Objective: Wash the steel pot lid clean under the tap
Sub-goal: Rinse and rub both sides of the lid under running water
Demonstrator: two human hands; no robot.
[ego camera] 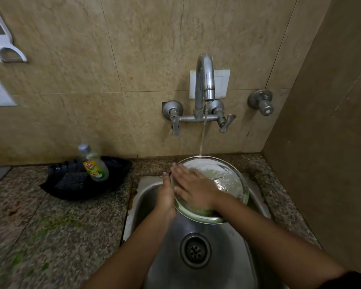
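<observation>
A round steel pot lid [229, 180] is held tilted over the steel sink [154, 247], its wet inner face toward me. My left hand [166, 195] grips the lid's left rim from the side. My right hand [193, 187] lies flat on the lid's inner face with fingers spread. A thin stream of water [203, 132] falls from the chrome tap [204, 80] onto the lid's far rim. Part of the lid's lower edge is hidden behind my right wrist.
A black tray [117, 170] on the speckled granite counter [50, 226] at the left holds a green dish soap bottle [95, 165] and a dark scrub pad [71, 180]. The sink drain [195, 250] lies below the lid. Tap handles [226, 122] and a wall valve [263, 102] sit on the tiled wall.
</observation>
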